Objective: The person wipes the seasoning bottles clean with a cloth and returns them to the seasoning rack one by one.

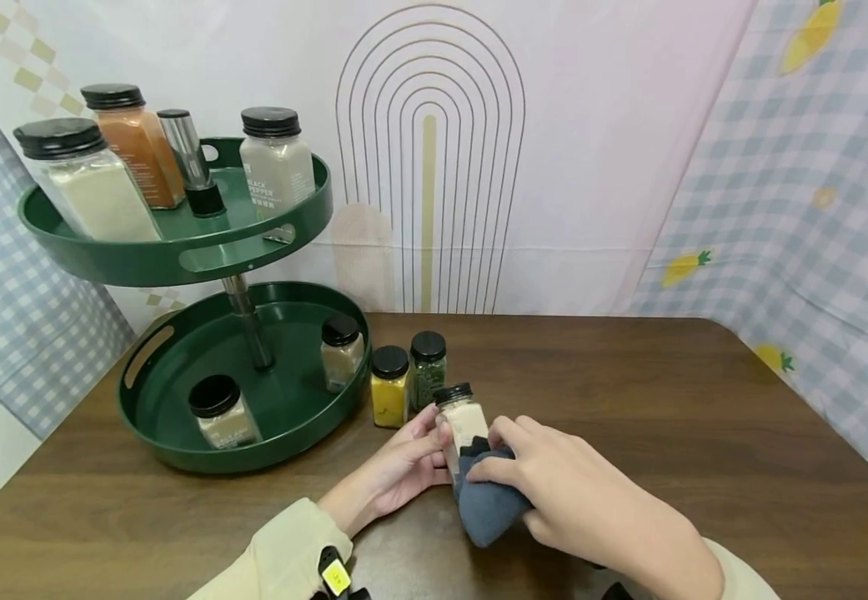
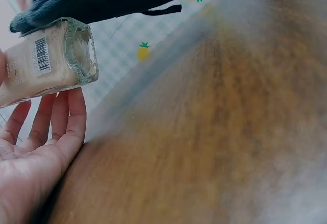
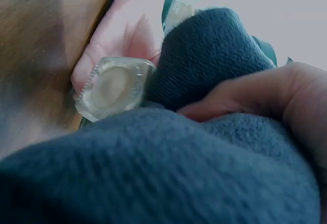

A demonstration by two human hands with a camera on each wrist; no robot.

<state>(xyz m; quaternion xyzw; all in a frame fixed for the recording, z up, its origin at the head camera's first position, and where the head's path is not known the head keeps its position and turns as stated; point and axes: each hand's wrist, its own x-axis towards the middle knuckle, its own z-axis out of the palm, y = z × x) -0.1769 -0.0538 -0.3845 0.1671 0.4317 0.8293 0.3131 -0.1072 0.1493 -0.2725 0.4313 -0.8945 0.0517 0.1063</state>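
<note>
A square glass spice jar with a black lid and pale powder [image 1: 466, 419] is tilted just above the table. My left hand [image 1: 403, 473] grips it between thumb and fingers; a barcode label and the thick glass base of the jar [image 2: 46, 63] show in the left wrist view. My right hand [image 1: 546, 475] pinches a bunched dark blue-grey cloth [image 1: 489, 500] against the jar's side. In the right wrist view the cloth [image 3: 204, 55] fills much of the picture and hides part of the jar, whose base [image 3: 115, 89] faces the camera.
A green two-tier round stand [image 1: 253, 454] occupies the left, bearing several jars and a silver-and-black cylinder [image 1: 192, 162]. Beside its lower tier are a yellow spice jar [image 1: 390, 392] and a green herb jar [image 1: 429, 371]. Patterned cloth [image 1: 591, 167] hangs behind the wooden table [image 1: 704, 417].
</note>
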